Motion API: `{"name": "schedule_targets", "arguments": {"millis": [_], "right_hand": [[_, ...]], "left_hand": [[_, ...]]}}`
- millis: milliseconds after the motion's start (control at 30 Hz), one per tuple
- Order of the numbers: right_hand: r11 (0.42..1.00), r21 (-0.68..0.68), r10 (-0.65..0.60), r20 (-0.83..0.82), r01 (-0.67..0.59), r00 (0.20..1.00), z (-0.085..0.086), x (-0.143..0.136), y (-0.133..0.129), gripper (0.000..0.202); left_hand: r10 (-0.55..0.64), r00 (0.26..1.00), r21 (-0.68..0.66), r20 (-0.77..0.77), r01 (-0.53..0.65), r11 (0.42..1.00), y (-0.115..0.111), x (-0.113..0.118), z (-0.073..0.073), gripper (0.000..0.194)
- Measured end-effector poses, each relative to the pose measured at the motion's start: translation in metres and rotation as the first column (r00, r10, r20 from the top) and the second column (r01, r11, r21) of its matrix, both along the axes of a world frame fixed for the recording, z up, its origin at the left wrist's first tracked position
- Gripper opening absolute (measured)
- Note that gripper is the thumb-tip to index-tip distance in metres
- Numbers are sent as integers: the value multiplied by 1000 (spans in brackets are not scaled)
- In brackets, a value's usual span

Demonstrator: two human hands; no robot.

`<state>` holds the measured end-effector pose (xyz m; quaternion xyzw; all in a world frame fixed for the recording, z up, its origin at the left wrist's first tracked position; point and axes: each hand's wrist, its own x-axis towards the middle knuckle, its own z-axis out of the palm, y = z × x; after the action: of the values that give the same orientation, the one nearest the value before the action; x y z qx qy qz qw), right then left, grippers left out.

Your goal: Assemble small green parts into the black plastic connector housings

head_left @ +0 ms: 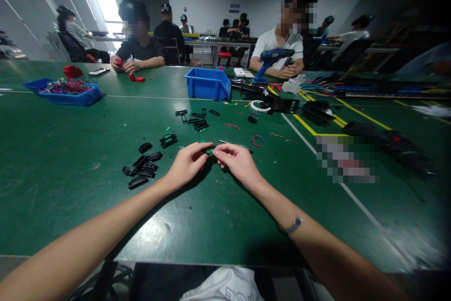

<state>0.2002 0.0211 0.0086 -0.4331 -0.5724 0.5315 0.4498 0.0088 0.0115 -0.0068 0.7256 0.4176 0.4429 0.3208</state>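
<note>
My left hand (188, 164) and my right hand (237, 162) meet fingertip to fingertip above the table. Between them shows a small green circuit board (210, 151), pinched by my right thumb and fingers. The fingers of my left hand curl round the other side, and what they grip looks dark but is mostly hidden. Just left of my hands lies a black housing (168, 140) with green inside. Farther left is a loose pile of black plastic housings (144, 167). Beyond my fingers are several thin black frames (197, 122).
On the green table (105, 150) stand a blue bin (207, 86) and a blue tray (72, 96) of wires. A blue cordless drill (269, 62), a white ring (260, 105) and a red-blue wire loop (258, 141) lie to the right. Two people sit opposite.
</note>
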Motion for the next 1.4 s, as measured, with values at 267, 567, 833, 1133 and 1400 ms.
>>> {"name": "schedule_targets", "arguments": {"millis": [267,567,833,1133,1400], "right_hand": [[999,-44,1,-14,-2,1000,2,0,0,33],[998,-59,15,-19,-16,1000,4,-1,0,32],[999,-25,28,14,-28,1000,3,0,-1,32],[1000,7,18,31,-18,999,3,1,-1,35],[997,-71,41,-15,-42,999,6,1,0,32]], "left_hand": [[-3,1000,-52,22,5,999,0,0,-1,39],[12,1000,-31,13,-12,999,1,0,-2,39],[11,1000,-22,-21,-12,1000,1,0,-1,38],[12,999,9,-41,-12,1000,-2,0,2,37],[11,999,1,-31,-11,1000,-2,1,1,37]]}}
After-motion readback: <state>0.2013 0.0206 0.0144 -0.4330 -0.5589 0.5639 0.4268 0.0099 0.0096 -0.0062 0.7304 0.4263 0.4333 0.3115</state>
